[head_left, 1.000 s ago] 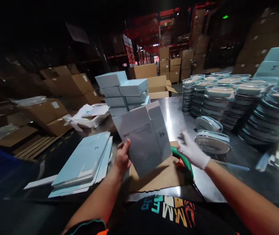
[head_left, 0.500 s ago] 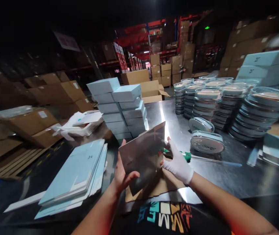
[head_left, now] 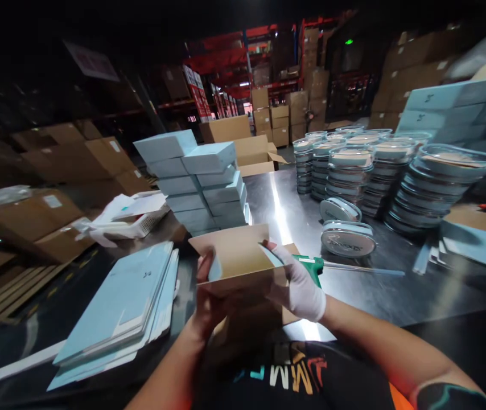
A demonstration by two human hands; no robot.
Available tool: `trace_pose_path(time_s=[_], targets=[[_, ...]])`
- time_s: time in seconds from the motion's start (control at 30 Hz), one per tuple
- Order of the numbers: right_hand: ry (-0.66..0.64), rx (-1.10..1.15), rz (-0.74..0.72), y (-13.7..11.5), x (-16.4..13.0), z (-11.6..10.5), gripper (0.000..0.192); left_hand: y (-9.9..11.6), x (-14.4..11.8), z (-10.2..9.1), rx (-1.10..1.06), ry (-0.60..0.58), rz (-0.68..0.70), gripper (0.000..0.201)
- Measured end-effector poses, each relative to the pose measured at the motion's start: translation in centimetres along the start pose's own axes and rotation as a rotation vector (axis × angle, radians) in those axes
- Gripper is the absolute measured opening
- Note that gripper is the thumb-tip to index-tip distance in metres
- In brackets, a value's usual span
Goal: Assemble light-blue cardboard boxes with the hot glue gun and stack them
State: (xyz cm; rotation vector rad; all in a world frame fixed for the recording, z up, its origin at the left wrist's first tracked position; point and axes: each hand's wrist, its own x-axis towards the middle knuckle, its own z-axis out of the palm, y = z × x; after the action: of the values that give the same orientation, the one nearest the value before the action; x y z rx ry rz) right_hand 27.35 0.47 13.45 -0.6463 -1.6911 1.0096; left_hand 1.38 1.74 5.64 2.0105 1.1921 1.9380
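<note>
Between my two hands is a thin cardboard box point(head_left: 237, 256), opened out into a tube, with a tan inside and a bit of light blue at its ends. My bare left hand point(head_left: 209, 302) grips the box's left end, some fingers reaching round its edge. At the other end, my right hand point(head_left: 303, 287), in a white glove, clasps the box with its fingertips over the rim. Just beyond the glove lies a green glue gun point(head_left: 314, 267) with a long clear stick point(head_left: 366, 270) extending to the right. Brown cardboard partly shows beneath the box.
Flat light-blue box blanks point(head_left: 119, 302) are piled at left. Made-up light-blue boxes point(head_left: 217, 193) are stacked ahead. Oval clear-lidded cases point(head_left: 349, 239) stand on the metal table point(head_left: 264, 196), with tall stacks of them point(head_left: 422, 193) behind. A white basket point(head_left: 151, 219) sits at left.
The flat cardboard piece between my hands has opened into a hollow box shape and tipped so its inside shows. My view has shifted slightly right.
</note>
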Motion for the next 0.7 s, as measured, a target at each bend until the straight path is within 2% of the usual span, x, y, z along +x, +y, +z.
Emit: trace_pose_path(time_s=[0.07, 0.13, 0.2, 0.27, 0.3, 0.37, 0.43, 0.5, 0.53, 0.57, 0.63, 0.7], targets=[[0.002, 0.004, 0.001, 0.1, 0.5, -0.4, 0.065, 0.1, -0.2, -0.3, 0.059, -0.082, 0.092, 0.072], [0.087, -0.021, 0.075, 0.2, 1.1, -0.4, 0.054, 0.3, -0.8, -0.2, 0.052, -0.145, 0.096, 0.06], [0.227, -0.09, 0.168, 0.3, 1.6, 0.0, 0.048, 0.5, -1.5, 0.2, 0.015, -0.119, 0.063, 0.071], [0.332, -0.163, 0.178, 0.5, 1.9, 0.6, 0.04, 0.8, -2.3, 0.7, -0.019, -0.027, 0.033, 0.091], [0.365, -0.183, 0.161, 0.6, 2.0, 1.0, 0.038, 0.9, -2.5, 0.9, -0.016, 0.008, 0.023, 0.094], [0.389, -0.155, 0.115, 0.8, 2.2, 1.6, 0.043, 1.1, -2.7, 1.2, 0.02, 0.011, 0.018, 0.088], [0.366, -0.078, 0.08, 0.9, 2.3, 1.7, 0.06, 1.2, -2.5, 1.1, 0.069, -0.037, 0.008, 0.08], [0.356, -0.033, 0.035, 1.0, 2.3, 0.8, 0.076, 1.5, -2.0, 0.7, 0.077, -0.047, -0.03, 0.076], [0.352, -0.061, 0.015, 1.2, 2.2, 0.0, 0.077, 1.8, -1.7, 0.4, 0.071, -0.039, -0.056, 0.075], [0.347, -0.148, 0.006, 1.4, 2.0, -1.0, 0.074, 2.1, -1.3, 0.1, 0.063, -0.026, -0.082, 0.074], [0.317, -0.473, 0.061, 2.4, 1.2, -3.6, 0.061, 2.8, -0.5, -0.4, 0.024, 0.01, -0.146, 0.071], [0.215, -0.877, 0.301, 4.0, 0.0, -5.9, 0.046, 3.4, 0.2, -0.6, -0.05, 0.044, -0.231, 0.069]])
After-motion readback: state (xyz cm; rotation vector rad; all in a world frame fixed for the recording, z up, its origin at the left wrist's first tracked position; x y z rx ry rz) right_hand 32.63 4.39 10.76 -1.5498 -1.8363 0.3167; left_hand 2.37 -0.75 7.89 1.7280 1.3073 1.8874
